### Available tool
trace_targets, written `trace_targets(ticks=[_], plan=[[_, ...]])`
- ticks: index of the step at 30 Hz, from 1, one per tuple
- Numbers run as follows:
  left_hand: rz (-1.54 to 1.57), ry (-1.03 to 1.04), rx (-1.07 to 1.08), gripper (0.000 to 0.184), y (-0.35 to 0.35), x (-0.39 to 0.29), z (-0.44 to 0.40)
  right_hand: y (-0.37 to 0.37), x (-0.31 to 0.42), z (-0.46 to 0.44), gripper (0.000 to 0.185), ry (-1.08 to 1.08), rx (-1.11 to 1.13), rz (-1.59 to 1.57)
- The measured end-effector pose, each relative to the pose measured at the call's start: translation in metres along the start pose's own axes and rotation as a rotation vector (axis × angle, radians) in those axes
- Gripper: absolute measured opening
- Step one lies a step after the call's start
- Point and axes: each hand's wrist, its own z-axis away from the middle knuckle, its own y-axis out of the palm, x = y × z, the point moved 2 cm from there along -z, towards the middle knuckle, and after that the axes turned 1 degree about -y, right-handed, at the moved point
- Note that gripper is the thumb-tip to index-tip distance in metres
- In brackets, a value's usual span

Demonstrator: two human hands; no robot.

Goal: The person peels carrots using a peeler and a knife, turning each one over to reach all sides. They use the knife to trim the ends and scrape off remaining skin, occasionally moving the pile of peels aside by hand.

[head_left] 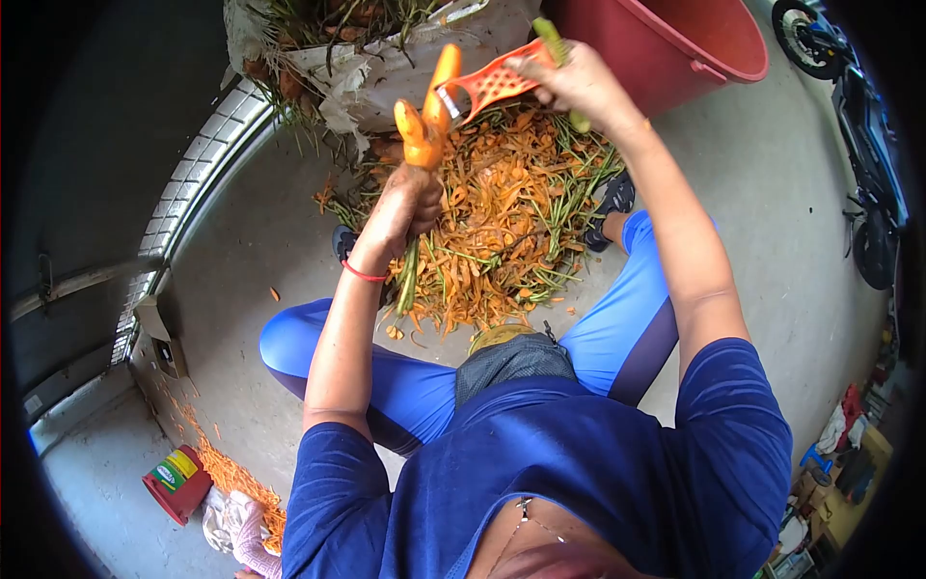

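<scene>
A forked orange carrot points upward out of my left hand, whose fingers are wrapped round its lower end, with green stalks hanging below. My right hand is closed on an orange peeler with a perforated body; its metal blade lies at the carrot's side. A green strip or stem shows above and below my right fist, and whether it belongs to the peeler is unclear. Beneath both hands spreads a heap of orange peelings and green stalks.
A large red tub stands at the upper right, beside a torn white sack of unpeeled roots. My feet flank the heap. A small red bucket and more orange shreds lie lower left; a blue motorbike is far right.
</scene>
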Motion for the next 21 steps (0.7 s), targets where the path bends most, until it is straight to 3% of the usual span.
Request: trace_targets(ticks=[6, 10, 16, 19, 21], plan=[[-0.015, 0.178, -0.179, 0.013, 0.016, 0.001, -0.004, 0.036, -0.001, 0.011, 0.037, -0.026, 0.044, -0.073], [0.082, 0.205, -0.106, 0.013, 0.016, 0.002, -0.006, 0.030, -0.006, 0.007, 0.037, -0.062, 0.016, -0.141], [-0.089, 0.062, -0.072, 0.013, 0.013, 0.000, 0.000, 0.017, -0.002, 0.005, 0.043, -0.114, 0.042, -0.039], [-0.146, 0.063, -0.055, 0.023, 0.010, 0.003, 0.000, -0.022, -0.031, -0.027, 0.041, -0.049, -0.135, 0.058], [-0.162, 0.045, -0.072, 0.025, 0.003, 0.007, 0.002, -0.045, -0.033, -0.040, 0.026, -0.092, -0.352, -0.061]])
